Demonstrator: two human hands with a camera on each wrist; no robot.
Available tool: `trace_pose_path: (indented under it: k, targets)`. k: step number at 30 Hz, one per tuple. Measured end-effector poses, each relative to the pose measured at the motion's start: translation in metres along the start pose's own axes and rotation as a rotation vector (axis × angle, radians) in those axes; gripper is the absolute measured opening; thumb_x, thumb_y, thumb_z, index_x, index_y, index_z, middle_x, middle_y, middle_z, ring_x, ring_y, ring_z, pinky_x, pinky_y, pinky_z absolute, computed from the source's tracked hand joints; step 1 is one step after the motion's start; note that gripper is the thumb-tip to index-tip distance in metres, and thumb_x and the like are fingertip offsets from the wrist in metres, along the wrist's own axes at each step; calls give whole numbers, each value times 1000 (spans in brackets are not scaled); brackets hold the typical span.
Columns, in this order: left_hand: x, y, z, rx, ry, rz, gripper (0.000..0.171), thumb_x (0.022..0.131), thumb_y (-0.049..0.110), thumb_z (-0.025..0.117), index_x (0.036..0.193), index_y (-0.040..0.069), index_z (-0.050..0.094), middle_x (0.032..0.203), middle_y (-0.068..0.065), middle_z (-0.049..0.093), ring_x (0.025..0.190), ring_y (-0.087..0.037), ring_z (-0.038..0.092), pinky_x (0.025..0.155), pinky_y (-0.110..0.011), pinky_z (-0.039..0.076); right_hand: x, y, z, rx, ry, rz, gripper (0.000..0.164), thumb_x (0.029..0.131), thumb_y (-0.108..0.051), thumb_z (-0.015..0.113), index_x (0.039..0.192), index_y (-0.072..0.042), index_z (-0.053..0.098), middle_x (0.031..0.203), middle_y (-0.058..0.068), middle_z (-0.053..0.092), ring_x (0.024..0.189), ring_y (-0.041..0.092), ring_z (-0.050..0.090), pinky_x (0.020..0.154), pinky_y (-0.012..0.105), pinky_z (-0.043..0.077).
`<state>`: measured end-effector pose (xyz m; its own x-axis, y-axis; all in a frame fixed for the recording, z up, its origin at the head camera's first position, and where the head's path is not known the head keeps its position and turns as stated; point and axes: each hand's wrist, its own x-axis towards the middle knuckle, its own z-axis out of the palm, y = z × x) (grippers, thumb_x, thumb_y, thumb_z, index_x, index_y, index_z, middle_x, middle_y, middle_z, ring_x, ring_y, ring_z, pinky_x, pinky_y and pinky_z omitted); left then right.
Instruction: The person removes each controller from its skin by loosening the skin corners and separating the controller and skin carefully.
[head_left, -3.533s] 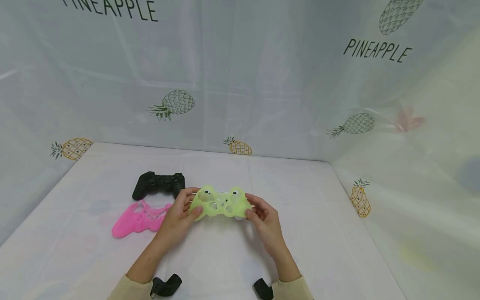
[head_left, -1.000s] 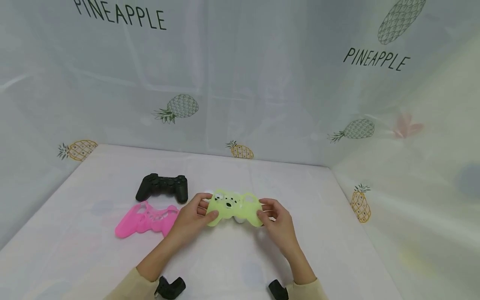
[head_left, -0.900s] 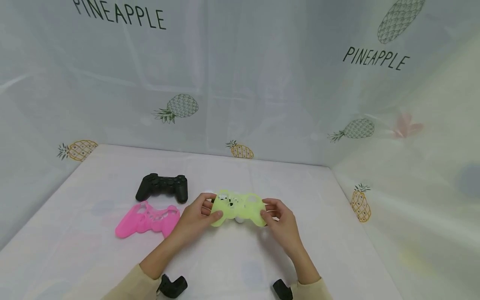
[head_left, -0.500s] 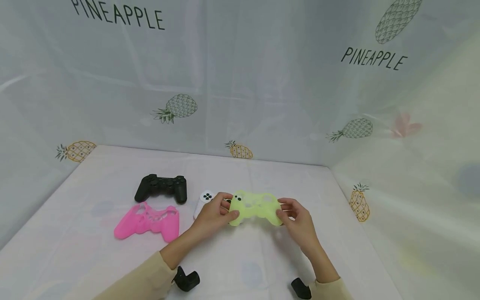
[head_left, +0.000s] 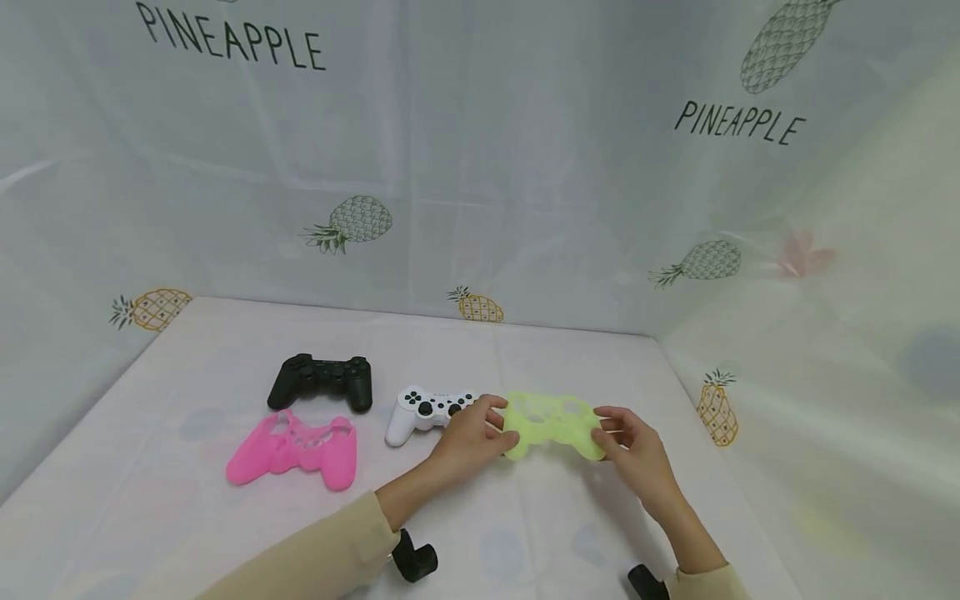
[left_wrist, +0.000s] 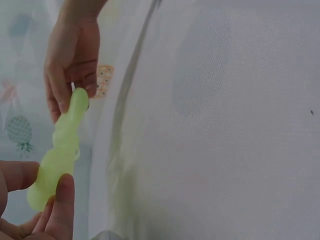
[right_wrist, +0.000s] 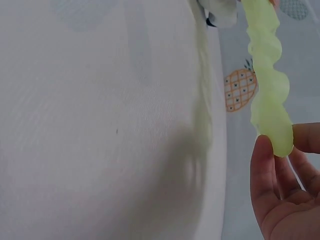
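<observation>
Between both hands, a thin yellow-green silicone controller cover [head_left: 555, 425] is held above the white tabletop. My left hand [head_left: 471, 437] pinches its left grip between thumb and fingers. At the opposite grip, the right hand [head_left: 639, 458] pinches it the same way. Both wrist views show the cover edge-on, with the left hand's fingers [left_wrist: 62, 205] on one end and the right thumb and fingers [right_wrist: 262, 172] on the other. A white game controller [head_left: 422, 407] lies behind the left hand, which hides its right part.
Left of the white controller is a black game controller [head_left: 322, 379] on the table. In front of that lies a pink silicone controller cover [head_left: 296, 452]. A pineapple-print curtain [head_left: 525, 167] hangs along the table's back and sides.
Both hands have moved right with the yellow-green cover. The white controller, first seen behind the cover, has come into view on the table. The black controller and pink cover stay put.
</observation>
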<state>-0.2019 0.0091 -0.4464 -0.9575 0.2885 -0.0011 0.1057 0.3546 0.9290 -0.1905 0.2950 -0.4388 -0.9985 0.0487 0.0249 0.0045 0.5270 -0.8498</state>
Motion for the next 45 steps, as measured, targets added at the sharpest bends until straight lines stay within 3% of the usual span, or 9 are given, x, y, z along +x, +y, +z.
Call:
trace_pose_path:
  k: [10, 22, 30, 37, 45]
  targets:
    - [8, 5, 31, -36, -12, -24, 53, 94, 20, 79, 139, 5, 57, 108, -5, 68, 96, -19, 69, 81, -36, 57, 4, 15, -18, -63, -4, 31, 35, 102, -12, 72, 136, -4, 65, 117, 18, 66, 91, 11, 67, 75, 32, 62]
    - [20, 5, 58, -33, 5, -124, 52, 92, 19, 80, 136, 6, 57, 103, -3, 68, 83, -13, 65, 79, -33, 51, 5, 30, -27, -69, -31, 81, 38, 102, -13, 73, 136, -1, 63, 116, 18, 65, 90, 14, 65, 72, 29, 60]
    - [17, 5, 64, -108, -30, -146, 51, 94, 13, 79, 137, 3, 54, 100, -4, 63, 71, -12, 69, 68, -27, 52, 5, 35, -31, -110, -52, 107, 40, 102, -14, 73, 137, 2, 61, 114, 16, 64, 92, 18, 66, 68, 30, 59]
    - [14, 7, 60, -47, -27, -136, 51, 93, 12, 80, 135, 3, 54, 92, -1, 61, 66, -11, 66, 67, -27, 47, 6, 38, -29, -233, -51, 90, 37, 102, -15, 72, 135, -1, 63, 111, 15, 69, 95, 22, 70, 66, 28, 58]
    - [10, 6, 54, 3, -34, -114, 51, 92, 13, 81, 135, 2, 55, 93, -1, 63, 66, -11, 65, 69, -28, 49, 2, 32, -28, -336, -30, 67, 35, 101, -17, 72, 132, -1, 65, 114, 17, 72, 102, 31, 72, 68, 29, 56]
